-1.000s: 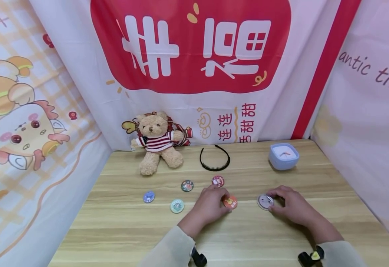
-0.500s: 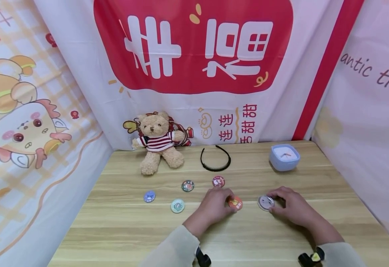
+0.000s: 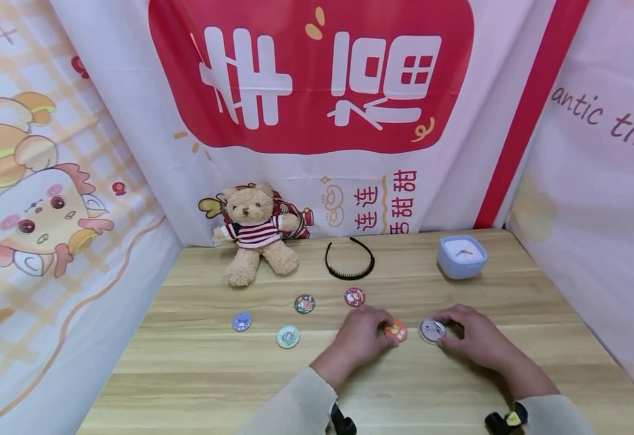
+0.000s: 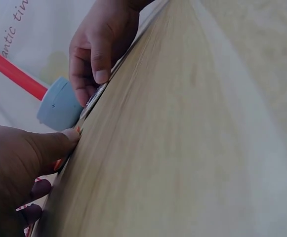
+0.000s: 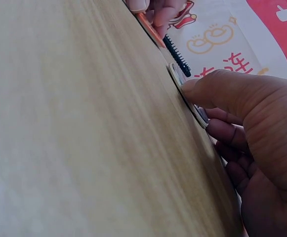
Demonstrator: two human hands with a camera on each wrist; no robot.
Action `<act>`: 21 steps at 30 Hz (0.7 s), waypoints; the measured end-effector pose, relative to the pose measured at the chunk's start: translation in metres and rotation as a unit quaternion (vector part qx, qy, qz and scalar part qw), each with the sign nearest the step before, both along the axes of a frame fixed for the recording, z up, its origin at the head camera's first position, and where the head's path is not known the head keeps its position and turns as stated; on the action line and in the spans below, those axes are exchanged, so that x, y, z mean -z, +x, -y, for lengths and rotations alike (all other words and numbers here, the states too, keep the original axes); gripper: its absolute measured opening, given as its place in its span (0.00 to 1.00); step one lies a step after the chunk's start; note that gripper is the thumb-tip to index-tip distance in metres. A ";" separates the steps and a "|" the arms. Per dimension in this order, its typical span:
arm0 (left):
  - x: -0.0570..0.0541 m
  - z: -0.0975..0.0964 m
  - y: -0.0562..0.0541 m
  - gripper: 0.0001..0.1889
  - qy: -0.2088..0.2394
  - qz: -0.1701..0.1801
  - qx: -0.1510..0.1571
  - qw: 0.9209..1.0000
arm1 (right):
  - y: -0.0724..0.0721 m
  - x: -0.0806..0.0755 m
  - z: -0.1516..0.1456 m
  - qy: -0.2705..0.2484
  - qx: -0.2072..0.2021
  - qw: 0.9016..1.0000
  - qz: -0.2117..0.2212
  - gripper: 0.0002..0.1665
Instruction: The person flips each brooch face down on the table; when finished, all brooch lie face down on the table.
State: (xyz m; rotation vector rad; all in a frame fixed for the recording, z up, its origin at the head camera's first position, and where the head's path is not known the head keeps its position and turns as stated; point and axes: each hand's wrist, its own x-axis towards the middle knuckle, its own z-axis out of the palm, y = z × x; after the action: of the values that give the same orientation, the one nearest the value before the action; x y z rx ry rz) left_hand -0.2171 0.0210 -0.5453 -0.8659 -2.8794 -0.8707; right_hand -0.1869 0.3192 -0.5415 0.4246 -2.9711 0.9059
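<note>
My left hand [image 3: 361,336] pinches an orange round button badge [image 3: 396,330] by its left side, thumb at the near edge. Just to its right, my right hand [image 3: 474,336] holds a silver-grey badge [image 3: 431,331] between thumb and fingers, its plain back facing up and its edge looking doubled. A narrow strip of table separates the two badges. In the right wrist view the grey badge [image 5: 186,96] lies low on the wood under the thumb, and the orange badge [image 5: 151,29] is seen edge-on beyond it. The left wrist view shows only a sliver of orange by the left thumb.
Left of the hands lie a red badge [image 3: 355,296], a dark green badge [image 3: 304,304], a mint badge [image 3: 287,336] and a blue badge [image 3: 242,321]. Behind them are a teddy bear [image 3: 254,232], a black headband [image 3: 350,276] and a blue clock [image 3: 462,258] on the wooden table [image 3: 197,386].
My left hand has slid the orange badge rightward along the table, closer to the grey badge. The right hand and its badge have stayed in place.
</note>
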 end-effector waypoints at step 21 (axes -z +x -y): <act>0.000 0.004 -0.001 0.14 -0.012 -0.035 0.029 0.999 | -0.005 -0.011 0.035 -0.025 -0.050 0.998 -0.001 0.23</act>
State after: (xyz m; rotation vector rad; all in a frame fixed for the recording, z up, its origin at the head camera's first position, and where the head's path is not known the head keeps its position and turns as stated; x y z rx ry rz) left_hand -0.2184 0.0171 -0.5457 -0.9672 -2.8242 -0.7947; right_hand -0.1923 0.2844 -0.5305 0.5784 -2.9411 0.9836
